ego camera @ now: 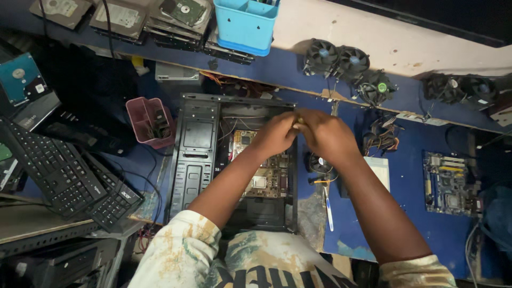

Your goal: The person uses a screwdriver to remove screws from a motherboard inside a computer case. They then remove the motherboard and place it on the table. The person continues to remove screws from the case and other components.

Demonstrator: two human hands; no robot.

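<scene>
**Both hands meet over the open computer case**

The left hand [274,134] and the right hand [325,134] are pressed together above the far right corner of an open black computer case [194,154] lying flat on the blue tabletop [416,213]. Between the fingertips sits a small yellowish object [300,120]; both grips are curled closed around it, though what it is cannot be made out. Below the left hand, inside the case, lies a motherboard [266,178] with a square silver processor socket.

Just to the right of the case rest a small black fan [319,163] and a screwdriver with a pale handle [328,208]. A second, bare motherboard [450,184] lies well apart at the right. Several black cooling fans [336,60] line the far ledge, beside a light blue plastic bin [245,24] and stacked hard drives [176,18]. A pink plastic cup [149,121] stands left of the case, and two black keyboards [64,173] lie at the left edge.
</scene>
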